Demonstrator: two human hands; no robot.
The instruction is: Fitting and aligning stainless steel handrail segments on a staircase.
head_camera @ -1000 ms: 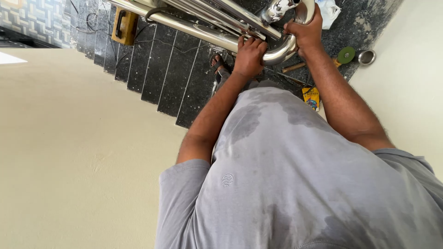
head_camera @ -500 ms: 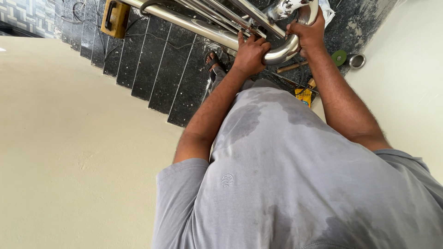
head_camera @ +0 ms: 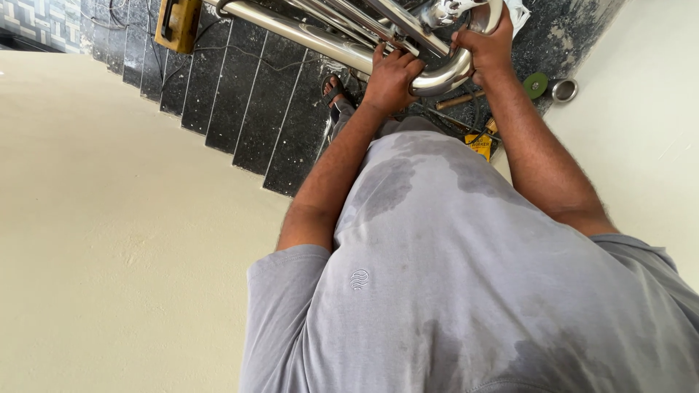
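Left hand and right hand both clenched around curved steel rail; black stairs below; yellow tool at upper left.

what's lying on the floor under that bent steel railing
Under the steel railing: a green disc, metal cup, yellow packet and wooden handle. Hands and shirt cover the rest.

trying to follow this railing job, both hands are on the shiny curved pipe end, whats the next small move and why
Probably steady the curved steel pipe before shifting grip: the left hand and right hand both wrap its bend above the dark stairs, so freeing either hand could let it swing.
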